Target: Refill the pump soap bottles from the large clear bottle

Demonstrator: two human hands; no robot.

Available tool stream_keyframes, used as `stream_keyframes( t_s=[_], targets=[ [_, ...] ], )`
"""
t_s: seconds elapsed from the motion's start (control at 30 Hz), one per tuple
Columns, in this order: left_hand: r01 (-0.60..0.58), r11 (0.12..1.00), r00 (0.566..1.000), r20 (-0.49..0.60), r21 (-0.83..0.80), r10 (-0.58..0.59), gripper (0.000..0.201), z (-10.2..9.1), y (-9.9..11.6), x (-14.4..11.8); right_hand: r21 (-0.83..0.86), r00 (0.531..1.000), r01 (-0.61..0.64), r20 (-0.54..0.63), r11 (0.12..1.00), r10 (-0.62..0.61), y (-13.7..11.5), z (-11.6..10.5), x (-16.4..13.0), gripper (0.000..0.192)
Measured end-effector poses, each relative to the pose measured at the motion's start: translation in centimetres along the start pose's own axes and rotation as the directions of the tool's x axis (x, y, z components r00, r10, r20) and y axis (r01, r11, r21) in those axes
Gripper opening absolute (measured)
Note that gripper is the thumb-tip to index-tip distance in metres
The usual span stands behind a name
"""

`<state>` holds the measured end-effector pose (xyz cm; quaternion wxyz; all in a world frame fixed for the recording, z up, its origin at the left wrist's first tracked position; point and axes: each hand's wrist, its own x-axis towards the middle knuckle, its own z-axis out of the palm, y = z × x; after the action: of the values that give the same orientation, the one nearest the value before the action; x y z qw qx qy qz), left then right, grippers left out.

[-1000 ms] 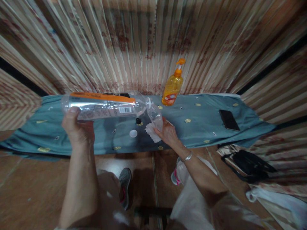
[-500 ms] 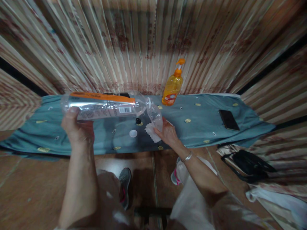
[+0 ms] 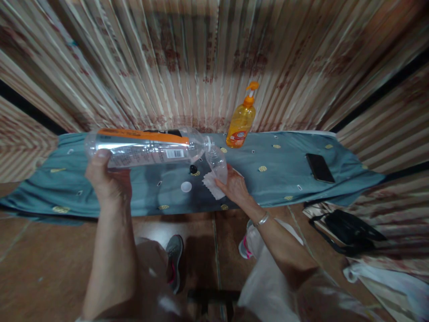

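Nothing has moved: left hand (image 3: 107, 181) grips big bottle (image 3: 144, 147) level, mouth meeting small bottle (image 3: 217, 162) clasped in right hand (image 3: 236, 188); tip gently.

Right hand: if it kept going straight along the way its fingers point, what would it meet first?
The right hand points up-left at the small clear bottle it holds, above a white tissue. Beyond that, likely the large bottle's mouth, though depth is unclear.

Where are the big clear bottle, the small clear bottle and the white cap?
big clear bottle (image 3: 147, 150), head view, on its label
small clear bottle (image 3: 217, 162), head view, on its body
white cap (image 3: 186, 187), head view, on its top
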<state>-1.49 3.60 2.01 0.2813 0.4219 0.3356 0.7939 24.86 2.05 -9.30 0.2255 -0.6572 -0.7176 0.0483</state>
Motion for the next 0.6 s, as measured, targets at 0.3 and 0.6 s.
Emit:
stream_keyframes(
  t_s=[0.3, 0.6],
  targets=[
    [0.022, 0.999, 0.999, -0.029, -0.034, -0.023, 0.036, -0.02, -0.03, 0.11, 0.004, 1.000, -0.003, 0.000, 1.000, 0.003, 0.02, 0.08, 0.00, 0.063],
    [0.027, 0.999, 0.999, -0.020, -0.025, -0.027, 0.034, -0.09, -0.02, 0.15, -0.009, 1.000, -0.012, 0.012, 1.000, 0.012, -0.24, -0.17, -0.03, 0.062]
  ],
)
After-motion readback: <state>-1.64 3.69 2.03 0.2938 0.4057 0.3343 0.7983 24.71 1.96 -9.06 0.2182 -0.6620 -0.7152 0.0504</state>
